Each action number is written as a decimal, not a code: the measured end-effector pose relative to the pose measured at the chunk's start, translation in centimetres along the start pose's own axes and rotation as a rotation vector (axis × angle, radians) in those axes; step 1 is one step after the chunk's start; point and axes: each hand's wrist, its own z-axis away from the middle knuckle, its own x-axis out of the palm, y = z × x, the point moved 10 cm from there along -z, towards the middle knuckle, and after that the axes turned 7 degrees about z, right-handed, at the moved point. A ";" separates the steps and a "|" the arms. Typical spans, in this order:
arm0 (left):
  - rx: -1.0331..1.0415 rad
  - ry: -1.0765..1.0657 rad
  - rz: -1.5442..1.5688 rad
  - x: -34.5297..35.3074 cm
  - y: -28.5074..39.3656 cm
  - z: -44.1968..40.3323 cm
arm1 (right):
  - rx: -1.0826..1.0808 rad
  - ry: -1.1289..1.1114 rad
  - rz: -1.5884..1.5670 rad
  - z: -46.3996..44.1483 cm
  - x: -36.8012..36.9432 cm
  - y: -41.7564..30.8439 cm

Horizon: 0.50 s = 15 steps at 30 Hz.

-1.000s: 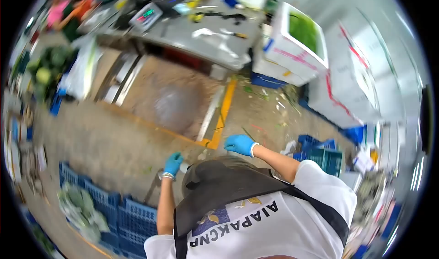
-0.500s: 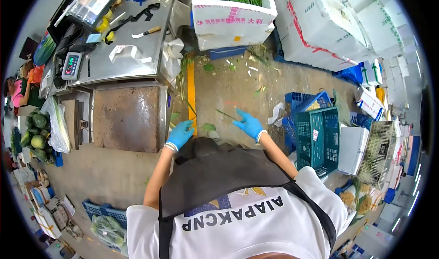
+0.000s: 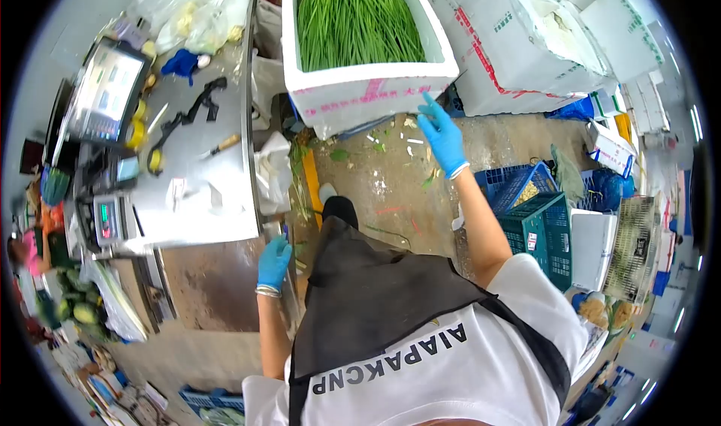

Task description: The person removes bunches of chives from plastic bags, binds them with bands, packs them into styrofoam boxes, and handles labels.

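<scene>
My right hand [image 3: 443, 139], in a blue glove, reaches forward with its fingers apart and nothing in it. Its fingertips come close to the front wall of a white foam box [image 3: 368, 92]; I cannot tell whether they touch. Long green chives [image 3: 360, 24], in bundles with dark bands, fill that box. My left hand [image 3: 274, 264], gloved in blue too, is beside the corner of the steel table [image 3: 218, 200]. Its fingers are loosely stretched out, with nothing visible in them.
On the table lie a wooden-handled knife [image 3: 222, 146], a black strap [image 3: 199, 107] and a scale [image 3: 111, 219]. More foam boxes [image 3: 511, 58] stand ahead to the right. Green and blue crates [image 3: 537, 234] are at my right. Plant scraps litter the floor [image 3: 383, 174].
I have stepped forward, so the chive box is nearer. My right hand has moved forward toward the box, and my left hand has come beside the table. Green strands near my hands are gone from there.
</scene>
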 end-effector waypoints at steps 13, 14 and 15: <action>0.258 -0.063 0.287 -6.2 32.4 -28.6 | 0.145 -0.016 -0.136 -23.8 1.9 -0.9; 0.285 -0.081 0.266 -5.2 34.8 -30.5 | 0.216 -0.091 -0.163 -24.8 3.7 0.1; 0.213 -0.179 0.320 -3.3 37.0 -32.1 | 0.232 -0.150 -0.192 -25.9 5.3 -0.1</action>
